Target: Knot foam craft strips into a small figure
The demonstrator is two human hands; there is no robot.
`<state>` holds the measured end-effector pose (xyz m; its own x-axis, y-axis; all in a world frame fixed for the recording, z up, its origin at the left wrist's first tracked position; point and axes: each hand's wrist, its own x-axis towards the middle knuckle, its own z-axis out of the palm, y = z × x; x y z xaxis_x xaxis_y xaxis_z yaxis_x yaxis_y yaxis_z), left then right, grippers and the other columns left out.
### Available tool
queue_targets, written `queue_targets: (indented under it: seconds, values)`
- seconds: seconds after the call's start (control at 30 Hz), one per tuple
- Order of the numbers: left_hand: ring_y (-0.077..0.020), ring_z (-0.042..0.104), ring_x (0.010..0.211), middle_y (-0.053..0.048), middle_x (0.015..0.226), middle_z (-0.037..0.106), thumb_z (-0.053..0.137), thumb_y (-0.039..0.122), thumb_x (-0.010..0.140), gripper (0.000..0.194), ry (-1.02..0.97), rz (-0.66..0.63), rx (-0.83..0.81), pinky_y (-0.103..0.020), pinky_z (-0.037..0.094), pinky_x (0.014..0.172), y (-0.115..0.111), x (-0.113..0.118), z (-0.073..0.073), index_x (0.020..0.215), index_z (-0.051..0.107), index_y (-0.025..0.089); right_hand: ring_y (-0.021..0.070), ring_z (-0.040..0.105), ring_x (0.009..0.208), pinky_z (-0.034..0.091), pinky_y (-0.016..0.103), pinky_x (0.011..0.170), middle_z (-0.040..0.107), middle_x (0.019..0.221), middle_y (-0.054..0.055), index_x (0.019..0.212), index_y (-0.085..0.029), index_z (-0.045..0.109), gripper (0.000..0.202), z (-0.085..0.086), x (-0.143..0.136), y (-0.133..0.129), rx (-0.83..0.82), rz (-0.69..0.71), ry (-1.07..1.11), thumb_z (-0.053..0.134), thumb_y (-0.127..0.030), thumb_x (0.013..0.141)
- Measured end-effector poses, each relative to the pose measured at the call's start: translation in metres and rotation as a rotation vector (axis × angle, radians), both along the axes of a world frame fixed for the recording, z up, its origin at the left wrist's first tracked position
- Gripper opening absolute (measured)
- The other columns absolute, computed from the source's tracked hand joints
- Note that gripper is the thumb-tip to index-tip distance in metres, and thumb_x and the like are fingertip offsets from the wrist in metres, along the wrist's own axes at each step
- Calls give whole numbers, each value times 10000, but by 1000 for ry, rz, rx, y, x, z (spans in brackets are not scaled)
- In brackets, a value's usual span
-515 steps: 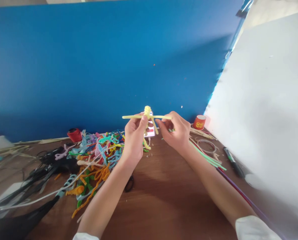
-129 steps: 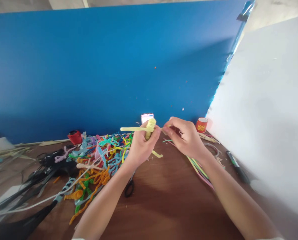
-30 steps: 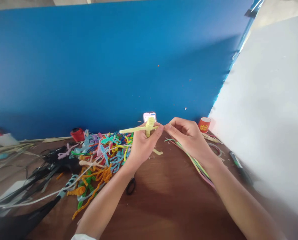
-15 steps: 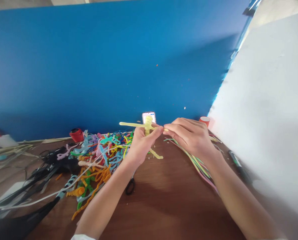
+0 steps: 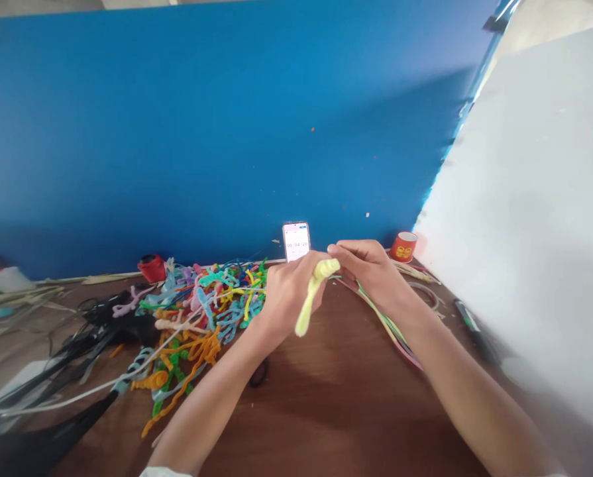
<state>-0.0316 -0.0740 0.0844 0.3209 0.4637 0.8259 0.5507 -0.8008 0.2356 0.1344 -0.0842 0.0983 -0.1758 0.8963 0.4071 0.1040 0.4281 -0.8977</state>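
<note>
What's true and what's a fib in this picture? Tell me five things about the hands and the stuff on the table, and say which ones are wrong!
1. The left hand is holding a yellow pipe-cleaner piece. True.
2. Every pipe cleaner in the heap is orange. False: the heap also has blue, green, pink and yellow ones.
3. A red paper cup stands near the blue panel. True.
4. The phone has a black screen. False: the phone's screen is lit up.
5. The marker pen lies on top of the heap. False: the marker pen lies apart from it, over on the right side.
</note>
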Motion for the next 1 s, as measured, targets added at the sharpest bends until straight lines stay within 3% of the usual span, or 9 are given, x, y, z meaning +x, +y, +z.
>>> queue_targets:
  seconds: [0.07, 0.17, 0.33, 0.43, 0.53, 0.73, 0.87, 1.0]
  values:
    - [-86, 506, 496, 32, 574, 613, 561, 208, 891, 114, 1, -2, 3, -220, 353, 543, 1, 1, -1, 890, 675, 199, 87, 327, 438, 254, 256, 442, 339, 478, -76, 620, -208, 460, 455, 0, 0, 0, -26, 16, 40, 548, -508, 950]
    - [-80, 454, 481, 33, 568, 577, 588, 288, 900, 147, -144, -35, -192, -219, 346, 511, -1, 2, 5, 827, 657, 181, 86, 362, 461, 275, 255, 464, 377, 494, -66, 624, -199, 482, 459, 2, -2, -3, 68, -43, -10, 552, -517, 948]
    - [-83, 427, 557, 24, 656, 546, 629, 368, 884, 207, -438, -239, -530, -226, 352, 520, -3, 0, 17, 797, 641, 180, 88, 472, 546, 363, 237, 519, 553, 662, -39, 847, -203, 608, 202, 4, -3, -8, 473, -312, -183, 663, -387, 911]
    - [-75, 312, 501, 52, 580, 436, 643, 417, 870, 252, -554, -338, -711, -242, 283, 478, -2, -2, 19, 785, 624, 181, 115, 610, 698, 446, 240, 607, 678, 859, 17, 959, -215, 647, 63, 2, 0, -7, 742, -355, -331, 632, -272, 938]
    - [-71, 233, 489, 71, 544, 355, 676, 430, 842, 273, -608, -375, -814, -252, 222, 466, -2, -2, 19, 762, 615, 176, 141, 669, 848, 477, 246, 659, 716, 992, 53, 1038, -228, 665, 117, -2, 4, -3, 860, -377, -463, 569, -216, 971]
    - [-74, 237, 499, 71, 533, 345, 676, 428, 842, 276, -579, -389, -832, -247, 234, 482, -1, -1, 18, 748, 626, 173, 128, 677, 774, 453, 236, 645, 737, 981, 56, 1044, -206, 660, 173, -4, 4, -1, 980, -492, -669, 514, -140, 981]
    - [-81, 300, 522, 52, 583, 417, 641, 412, 879, 252, -489, -378, -744, -240, 274, 508, -1, -2, 18, 787, 637, 177, 114, 637, 694, 387, 241, 593, 718, 891, 39, 939, -181, 632, 194, -2, 4, -2, 1005, -534, -797, 474, -74, 969]
    - [-109, 458, 623, -8, 722, 573, 566, 363, 928, 244, -310, -207, -531, -243, 350, 583, -2, -1, 16, 793, 638, 172, 122, 565, 625, 292, 270, 534, 673, 840, 35, 875, -181, 589, 201, -3, 5, 0, 953, -565, -904, 453, -42, 929]
